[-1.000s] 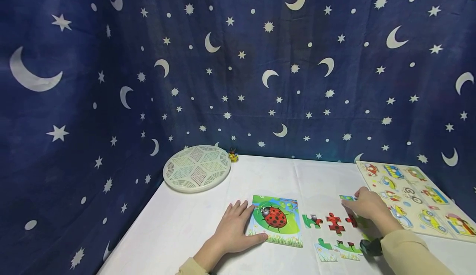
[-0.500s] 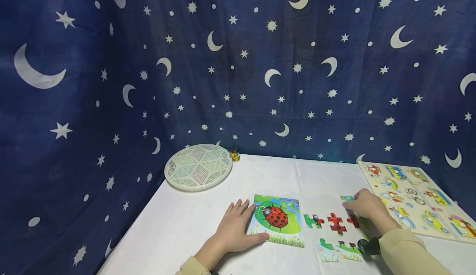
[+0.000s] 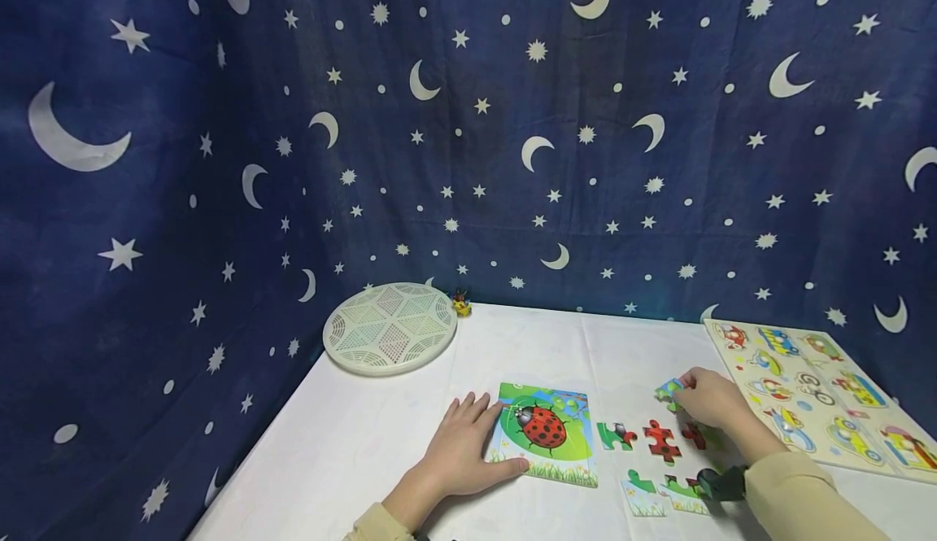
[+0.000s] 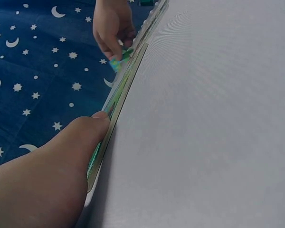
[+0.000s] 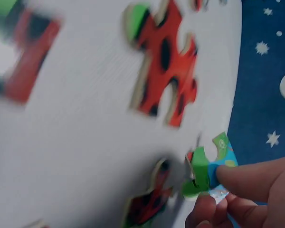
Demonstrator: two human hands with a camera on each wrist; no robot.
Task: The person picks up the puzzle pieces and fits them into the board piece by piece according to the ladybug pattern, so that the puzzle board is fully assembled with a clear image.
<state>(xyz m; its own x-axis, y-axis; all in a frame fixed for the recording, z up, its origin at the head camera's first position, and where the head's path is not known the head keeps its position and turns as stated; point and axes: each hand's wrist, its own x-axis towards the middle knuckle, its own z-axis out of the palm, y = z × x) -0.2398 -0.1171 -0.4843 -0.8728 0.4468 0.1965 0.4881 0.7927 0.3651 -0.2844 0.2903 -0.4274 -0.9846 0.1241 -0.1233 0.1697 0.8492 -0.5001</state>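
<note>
Beyond the left hand (image 3: 461, 450) and the right hand (image 3: 713, 403), dark blue fabric (image 3: 498, 187) printed with pale moons, stars and dots hangs as a backdrop. A matching side panel (image 3: 157, 199) stands to the left of the left hand; whether the two are one piece is hard to tell where they meet. Under both hands spreads a white-covered table (image 3: 523, 346), a faint crease (image 3: 586, 346) running away between them. The light is soft.

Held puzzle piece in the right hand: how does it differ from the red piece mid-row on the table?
The held piece shows blue and green; the red piece is mostly red with black spots. The held piece is pinched by the right hand; the red piece lies flat on the white table, untouched. Both are jigsaw pieces with printed faces.
</note>
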